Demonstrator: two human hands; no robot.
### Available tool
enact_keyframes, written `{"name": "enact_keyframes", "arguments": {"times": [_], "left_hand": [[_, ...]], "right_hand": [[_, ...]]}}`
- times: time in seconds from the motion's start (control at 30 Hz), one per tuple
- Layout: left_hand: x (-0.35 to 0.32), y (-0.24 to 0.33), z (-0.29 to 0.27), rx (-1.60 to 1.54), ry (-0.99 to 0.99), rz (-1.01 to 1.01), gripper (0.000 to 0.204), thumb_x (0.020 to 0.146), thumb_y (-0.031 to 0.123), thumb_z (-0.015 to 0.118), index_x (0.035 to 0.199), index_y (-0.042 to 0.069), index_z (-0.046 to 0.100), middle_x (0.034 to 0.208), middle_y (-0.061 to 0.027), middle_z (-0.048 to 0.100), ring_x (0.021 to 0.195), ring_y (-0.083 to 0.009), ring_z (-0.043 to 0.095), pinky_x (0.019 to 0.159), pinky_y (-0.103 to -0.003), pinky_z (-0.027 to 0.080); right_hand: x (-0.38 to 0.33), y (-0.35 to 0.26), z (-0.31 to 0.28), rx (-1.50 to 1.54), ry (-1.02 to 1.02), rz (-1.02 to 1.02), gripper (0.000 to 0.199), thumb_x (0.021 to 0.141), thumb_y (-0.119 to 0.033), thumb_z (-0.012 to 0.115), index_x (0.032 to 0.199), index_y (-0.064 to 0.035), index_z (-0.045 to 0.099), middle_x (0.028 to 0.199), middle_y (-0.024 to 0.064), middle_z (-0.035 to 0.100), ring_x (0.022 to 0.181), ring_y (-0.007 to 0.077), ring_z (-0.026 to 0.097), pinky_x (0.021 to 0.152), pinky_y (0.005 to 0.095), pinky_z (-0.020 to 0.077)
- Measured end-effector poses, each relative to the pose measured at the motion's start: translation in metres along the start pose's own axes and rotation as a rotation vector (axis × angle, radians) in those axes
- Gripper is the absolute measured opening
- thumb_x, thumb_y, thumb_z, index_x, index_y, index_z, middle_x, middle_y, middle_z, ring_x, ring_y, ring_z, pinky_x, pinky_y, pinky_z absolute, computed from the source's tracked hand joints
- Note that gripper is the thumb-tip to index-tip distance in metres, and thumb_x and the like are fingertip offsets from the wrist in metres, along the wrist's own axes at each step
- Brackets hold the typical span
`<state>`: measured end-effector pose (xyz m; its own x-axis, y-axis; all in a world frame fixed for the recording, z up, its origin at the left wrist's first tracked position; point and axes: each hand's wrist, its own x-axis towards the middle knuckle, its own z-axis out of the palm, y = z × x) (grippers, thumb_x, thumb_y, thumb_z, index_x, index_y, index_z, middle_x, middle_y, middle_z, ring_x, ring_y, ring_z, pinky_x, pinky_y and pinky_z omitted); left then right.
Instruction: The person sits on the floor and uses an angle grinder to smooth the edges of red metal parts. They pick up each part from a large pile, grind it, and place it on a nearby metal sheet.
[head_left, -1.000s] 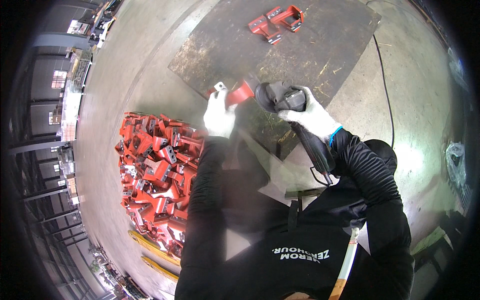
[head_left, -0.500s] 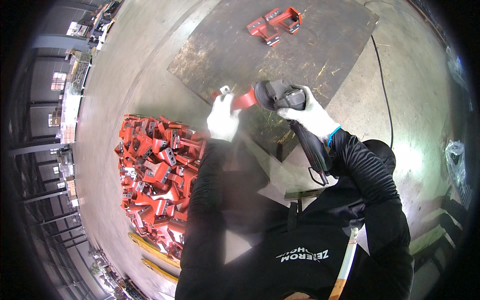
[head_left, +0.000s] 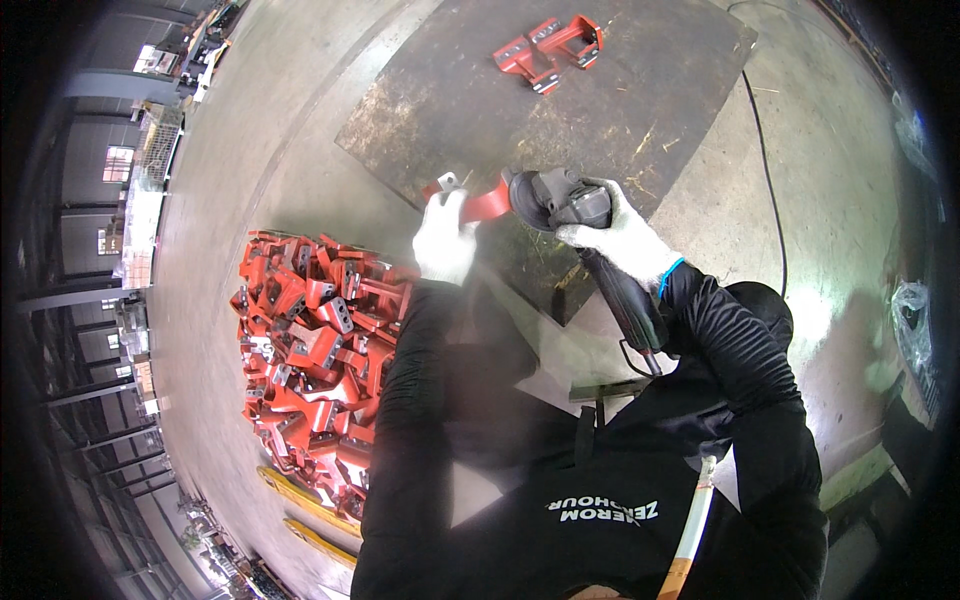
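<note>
1. Left hand (head_left: 443, 243) pinches a red bracket (head_left: 487, 205) above the worktop's (head_left: 430, 110) near-left edge; right hand (head_left: 632, 238) wraps the grinder (head_left: 583, 208).
2. The disc (head_left: 523, 203) seems to touch the bracket's end; best grip firmly, press lightly, left hand clear.
3. Two brackets (head_left: 520, 58) lie on the scuffed worktop, far from its near corner.
4. Concrete floor (head_left: 240, 180) surrounds it: bracket pile (head_left: 320, 345) left, cable (head_left: 765, 160) right.
</note>
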<state>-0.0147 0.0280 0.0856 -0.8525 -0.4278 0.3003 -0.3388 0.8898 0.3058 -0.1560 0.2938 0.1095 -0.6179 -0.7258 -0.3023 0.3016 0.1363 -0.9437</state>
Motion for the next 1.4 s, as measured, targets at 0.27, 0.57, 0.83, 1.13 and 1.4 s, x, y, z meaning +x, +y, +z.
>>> {"name": "enact_keyframes", "arguments": {"times": [0.27,0.57,0.83,1.13,1.4], "left_hand": [[-0.002,0.004,0.001,0.003,-0.046,-0.004,0.052,0.080,0.014,0.084,0.129,0.014,0.065,0.126,-0.0087,0.067,0.109,-0.0335,0.070,0.089,-0.040,0.058],[0.010,-0.008,-0.002,-0.039,0.050,-0.151,0.053,0.081,0.021,0.085,0.129,0.012,0.064,0.125,-0.0127,0.066,0.110,-0.0364,0.068,0.091,-0.042,0.056],[0.003,-0.005,-0.004,-0.085,0.052,-0.025,0.050,0.083,0.017,0.082,0.129,0.013,0.065,0.124,-0.0117,0.066,0.107,-0.0349,0.069,0.088,-0.041,0.057],[0.007,0.005,-0.007,-0.113,0.066,-0.001,0.053,0.083,0.011,0.079,0.134,0.015,0.063,0.127,-0.0103,0.066,0.109,-0.0331,0.070,0.089,-0.040,0.058],[0.015,-0.002,-0.010,-0.119,0.117,-0.323,0.055,0.095,0.024,0.073,0.139,0.005,0.046,0.105,-0.0245,0.075,0.094,-0.0436,0.073,0.083,-0.049,0.058]], "right_hand": [[0.005,-0.004,0.002,0.007,0.021,-0.012,0.089,0.084,-0.022,0.089,0.153,-0.0031,0.036,0.135,0.0135,0.058,0.124,0.0211,0.057,0.106,0.0363,0.0484],[-0.010,-0.001,-0.003,-0.041,-0.069,0.044,0.085,0.085,-0.021,0.088,0.151,-0.0030,0.039,0.132,0.0136,0.061,0.119,0.0206,0.060,0.101,0.0359,0.0517],[0.010,-0.016,-0.008,0.140,0.038,0.157,0.082,0.084,-0.038,0.089,0.143,-0.0030,0.045,0.131,0.0128,0.059,0.117,0.0200,0.060,0.098,0.0367,0.0532],[0.002,-0.011,-0.019,0.232,0.028,0.189,0.064,0.090,-0.025,0.083,0.140,-0.0116,0.046,0.099,0.0082,0.065,0.074,0.0172,0.067,0.063,0.0335,0.0587],[-0.010,-0.015,-0.012,0.166,0.034,0.238,0.071,0.089,-0.024,0.085,0.145,-0.0099,0.044,0.103,0.0076,0.066,0.078,0.0155,0.066,0.066,0.0328,0.0575]]}}
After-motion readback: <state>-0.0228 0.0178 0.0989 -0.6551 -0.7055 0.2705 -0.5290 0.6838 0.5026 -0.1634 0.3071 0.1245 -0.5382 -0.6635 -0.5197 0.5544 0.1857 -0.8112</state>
